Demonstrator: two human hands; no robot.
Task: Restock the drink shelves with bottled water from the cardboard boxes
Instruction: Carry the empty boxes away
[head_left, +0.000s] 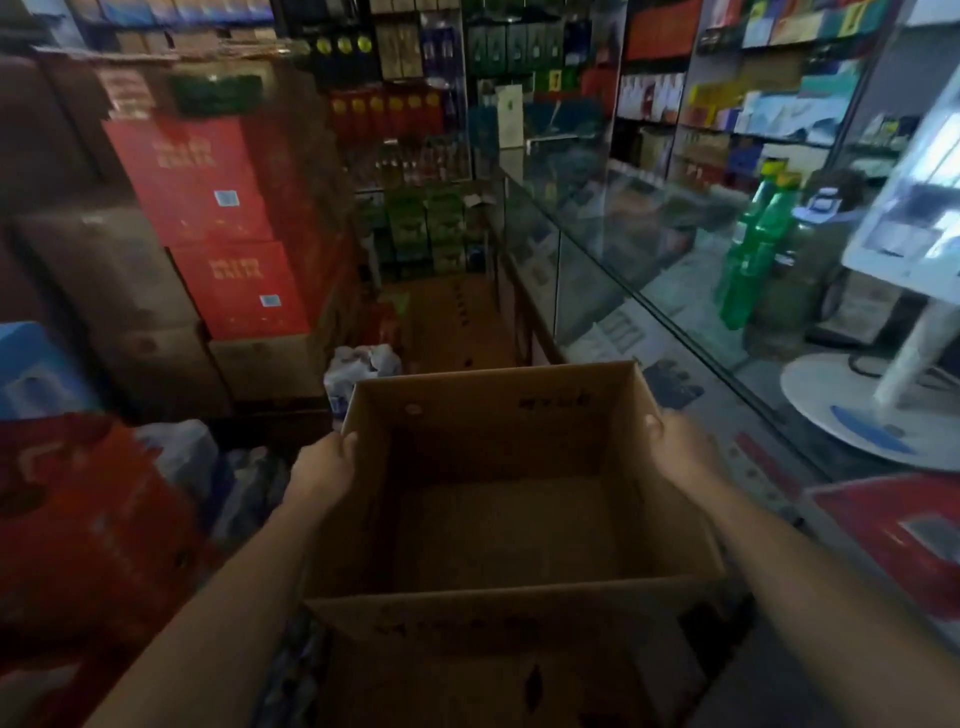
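Cardboard box (509, 525) looks empty, so light and flexible; your left hand (324, 470) and right hand (680, 449) grip its opposite side walls.

Whole view: smeared by motion, sharpest only near the middle.
Cardboard box (498, 519): its near flap runs off the bottom edge; the print on the far wall is too blurred to read.
Left hand (324, 467): fingertips curl over the box's side wall, so what they do inside is hidden.
Right hand (675, 447): fingers lie behind the box's wall, out of sight.
Red cartons (208, 208): gold lettering is unreadable.
Wrapped bottle pack (361, 369): lower part is hidden behind the box.
Green bottles (753, 254): streaked, labels illegible.
White stand (872, 405): cut by the right edge.
Far shelves (410, 104): goods too small to tell apart.
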